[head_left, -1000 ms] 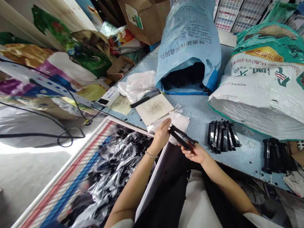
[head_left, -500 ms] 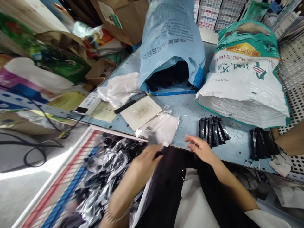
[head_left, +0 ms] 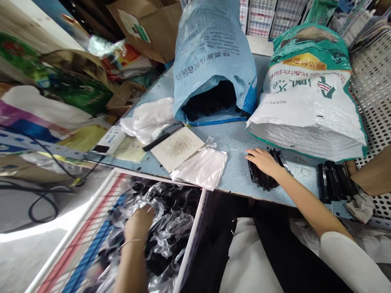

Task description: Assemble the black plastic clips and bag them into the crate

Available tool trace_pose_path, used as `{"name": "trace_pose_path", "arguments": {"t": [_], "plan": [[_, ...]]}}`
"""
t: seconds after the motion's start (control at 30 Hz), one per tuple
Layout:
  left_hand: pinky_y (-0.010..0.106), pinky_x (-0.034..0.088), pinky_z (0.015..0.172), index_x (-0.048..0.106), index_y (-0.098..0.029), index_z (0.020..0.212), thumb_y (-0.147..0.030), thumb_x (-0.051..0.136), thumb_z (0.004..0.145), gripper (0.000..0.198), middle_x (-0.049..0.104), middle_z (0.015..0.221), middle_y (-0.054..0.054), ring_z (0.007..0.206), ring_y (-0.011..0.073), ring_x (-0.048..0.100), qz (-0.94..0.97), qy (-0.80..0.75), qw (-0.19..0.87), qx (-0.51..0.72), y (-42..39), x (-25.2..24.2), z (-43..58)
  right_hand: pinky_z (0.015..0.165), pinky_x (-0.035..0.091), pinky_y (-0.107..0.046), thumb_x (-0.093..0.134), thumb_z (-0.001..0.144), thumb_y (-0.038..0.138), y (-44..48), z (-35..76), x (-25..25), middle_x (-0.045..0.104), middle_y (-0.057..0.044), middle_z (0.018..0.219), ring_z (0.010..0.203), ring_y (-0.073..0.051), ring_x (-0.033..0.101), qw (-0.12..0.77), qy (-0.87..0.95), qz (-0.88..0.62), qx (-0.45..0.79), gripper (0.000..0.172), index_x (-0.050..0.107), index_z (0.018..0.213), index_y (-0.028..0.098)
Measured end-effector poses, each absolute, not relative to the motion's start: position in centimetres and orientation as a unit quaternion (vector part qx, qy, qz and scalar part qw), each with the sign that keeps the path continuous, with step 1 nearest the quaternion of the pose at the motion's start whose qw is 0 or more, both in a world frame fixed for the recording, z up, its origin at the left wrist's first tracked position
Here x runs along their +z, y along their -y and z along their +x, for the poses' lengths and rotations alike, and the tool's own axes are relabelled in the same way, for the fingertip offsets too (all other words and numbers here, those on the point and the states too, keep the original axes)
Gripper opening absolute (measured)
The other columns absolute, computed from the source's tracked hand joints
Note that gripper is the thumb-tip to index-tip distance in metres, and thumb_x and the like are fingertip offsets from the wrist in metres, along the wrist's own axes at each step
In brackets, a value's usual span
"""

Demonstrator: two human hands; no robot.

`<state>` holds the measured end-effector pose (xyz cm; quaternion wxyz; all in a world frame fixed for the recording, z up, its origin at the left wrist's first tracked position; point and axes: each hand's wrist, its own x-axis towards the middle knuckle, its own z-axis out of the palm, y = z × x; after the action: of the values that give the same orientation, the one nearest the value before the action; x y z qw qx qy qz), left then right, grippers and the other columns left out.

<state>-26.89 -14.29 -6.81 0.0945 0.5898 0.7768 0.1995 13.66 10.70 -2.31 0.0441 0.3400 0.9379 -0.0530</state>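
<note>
My left hand (head_left: 139, 224) is down inside the crate (head_left: 100, 232), over plastic-bagged black parts (head_left: 171, 228). Its back faces me, and its fingers are mostly hidden, so any hold is unclear. On the bench, my right hand (head_left: 263, 160) lies over a row of slim black plastic pieces (head_left: 265, 181), fingers stretched across their upper ends. Between the two hands, a stack of clear plastic bags (head_left: 203, 169) rests at the bench's front edge, partly over a pale square board (head_left: 177, 147) with dark specks.
A blue sack (head_left: 214, 61) with black contents opens toward me. Beside it lies a white and green sack (head_left: 308, 106). More black pieces (head_left: 336, 183) sit at the right. A black bar (head_left: 157, 141), white plastic bags (head_left: 149, 118) and a white box (head_left: 110, 140) are at the left.
My left hand has moved from the bench edge left and down into the crate; the blurred item it carried no longer shows. My right hand has moved forward onto the black pieces.
</note>
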Motion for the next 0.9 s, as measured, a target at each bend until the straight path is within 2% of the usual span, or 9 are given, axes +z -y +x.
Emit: {"name": "trace_pose_path", "arguments": {"t": [0.07,0.17,0.33,0.43,0.53,0.67,0.73,0.8,0.9], "plan": [[0.043,0.059,0.075,0.069,-0.024,0.079,-0.038,0.045,0.091,0.03,0.072,0.074,0.006,0.075,0.027,0.069,0.588,-0.765,0.04,0.258,10.6,-7.2,-23.0,0.09,0.042,-0.038,0.044,0.09,0.0,-10.7,12.4,-2.2,0.058,-0.008,0.14,0.114,-0.025,0.052,0.055,-0.95,0.301,-0.058,0.041,0.068,0.116,0.022],[0.04,0.055,0.09,0.071,-0.018,0.092,-0.035,0.047,0.095,0.029,0.073,0.097,0.011,0.093,0.0255,0.068,0.646,-0.712,0.052,0.268,5.5,-7.6,-16.6,0.082,0.042,-0.032,0.049,0.094,0.006,-9.9,11.9,-1.7,0.068,-0.01,0.114,0.102,-0.022,0.055,0.081,-0.953,0.286,-0.064,0.028,0.068,0.109,0.019],[0.034,0.051,0.07,0.067,-0.017,0.074,-0.024,0.054,0.089,0.02,0.066,0.09,0.013,0.084,0.0247,0.064,0.651,-0.717,0.101,0.227,1.5,-8.0,-12.8,0.078,0.045,-0.032,0.055,0.096,0.022,-8.2,14.6,-0.7,0.066,-0.011,0.105,0.097,-0.023,0.06,0.02,-0.906,0.391,-0.16,0.017,0.068,0.107,0.017],[0.03,0.046,0.063,0.06,-0.018,0.067,-0.029,0.066,0.079,0.017,0.063,0.075,0.006,0.07,0.0198,0.061,0.569,-0.739,0.231,0.275,0.7,-8.1,-15.0,0.076,0.048,-0.031,0.056,0.095,0.031,-7.1,15.8,-1.2,0.067,-0.007,0.102,0.09,-0.02,0.063,-0.086,-0.803,0.461,-0.369,0.021,0.068,0.107,0.02],[0.026,0.041,0.053,0.058,-0.019,0.067,-0.044,0.065,0.078,0.029,0.055,0.056,-0.001,0.053,0.0145,0.052,0.483,-0.725,0.369,0.325,0.2,-8.0,-17.1,0.061,0.047,-0.026,0.065,0.087,0.044,-5.2,14.6,-2.7,0.066,-0.004,0.083,0.066,-0.013,0.059,-0.17,-0.6,0.452,-0.638,0.03,0.069,0.098,0.016],[0.025,0.042,0.051,0.061,-0.018,0.071,-0.044,0.061,0.079,0.028,0.059,0.054,0.0,0.052,0.0148,0.054,0.471,-0.714,0.381,0.351,0.0,-8.2,-17.9,0.044,0.036,-0.018,0.086,0.066,0.045,-1.6,10.3,-5.1,0.065,-0.003,0.067,0.048,-0.006,0.049,-0.178,-0.338,0.355,-0.853,0.042,0.062,0.078,0.013],[0.029,0.048,0.058,0.063,-0.018,0.077,-0.036,0.06,0.078,0.018,0.065,0.064,0.002,0.06,0.0178,0.06,0.48,-0.724,0.343,0.358,0.1,-8.4,-18.1,0.042,0.034,-0.015,0.088,0.065,0.038,0.0,8.2,-6.2,0.068,-0.008,0.068,0.048,-0.006,0.05,-0.141,-0.244,0.331,-0.9,0.041,0.06,0.078,0.012],[0.036,0.055,0.077,0.065,-0.018,0.082,-0.028,0.056,0.079,0.013,0.071,0.08,0.006,0.08,0.0223,0.067,0.496,-0.725,0.308,0.366,0.4,-8.5,-18.2,0.042,0.034,-0.011,0.084,0.074,0.03,1.0,6.8,-7.1,0.069,-0.011,0.07,0.05,-0.005,0.051,-0.119,-0.162,0.344,-0.917,0.033,0.059,0.083,0.011],[0.049,0.047,0.105,0.07,-0.016,0.098,-0.019,0.048,0.085,0.025,0.072,0.112,0.013,0.115,0.028,0.063,0.59,-0.688,0.221,0.36,1.2,-8.3,-18.4,0.042,0.038,-0.008,0.069,0.09,0.022,1.4,6.1,-7.8,0.066,-0.008,0.07,0.05,-0.003,0.05,-0.097,-0.055,0.336,-0.935,0.019,0.06,0.097,0.007]]}}
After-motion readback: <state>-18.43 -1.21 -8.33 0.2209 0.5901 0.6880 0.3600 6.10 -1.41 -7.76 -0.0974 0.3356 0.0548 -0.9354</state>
